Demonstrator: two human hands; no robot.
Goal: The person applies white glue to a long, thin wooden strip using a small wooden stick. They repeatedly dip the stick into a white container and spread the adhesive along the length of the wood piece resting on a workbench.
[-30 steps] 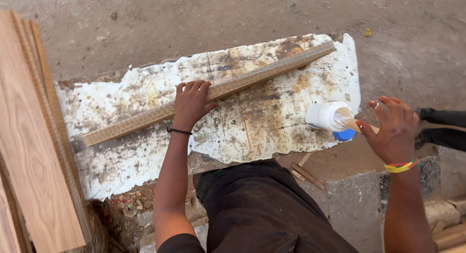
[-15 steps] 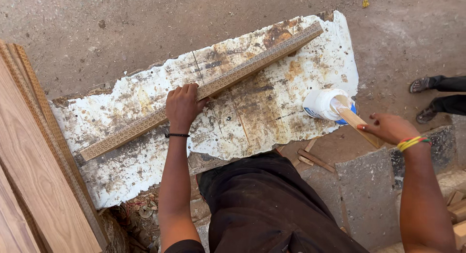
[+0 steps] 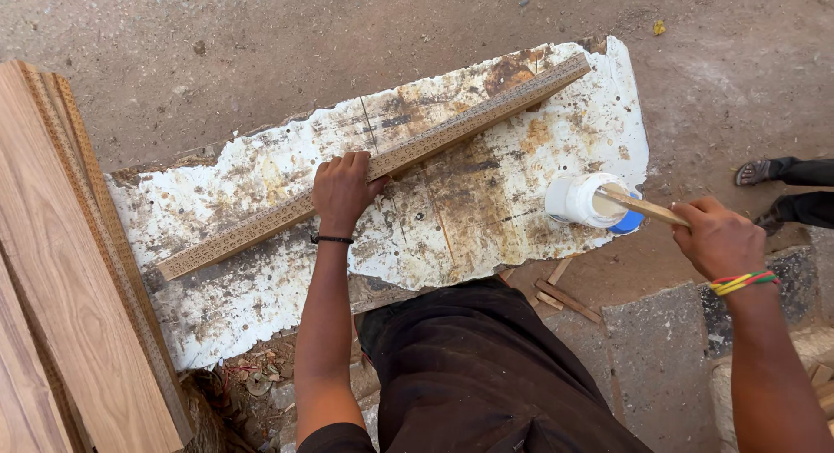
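Observation:
A long narrow wooden strip (image 3: 452,127) lies slantwise across a glue-stained white board (image 3: 261,271) on the ground. My left hand (image 3: 340,191) presses down on the strip near its middle, fingers curled over its top edge. At the board's right end stands a white tub of glue (image 3: 580,201) with a blue lid under it. My right hand (image 3: 717,238) grips a flat wooden stick (image 3: 638,205) whose tip dips into the tub.
A stack of wood-veneer boards (image 3: 61,288) leans at the left. Another person's sandalled feet (image 3: 769,192) stand at the right edge. Small wood offcuts (image 3: 556,297) lie by grey paving blocks (image 3: 660,357) below the board. Bare dirt ground lies beyond.
My right hand has shifted its grip along the stick and drawn back right, with the stick's tip now in the tub. My left hand stays on the strip.

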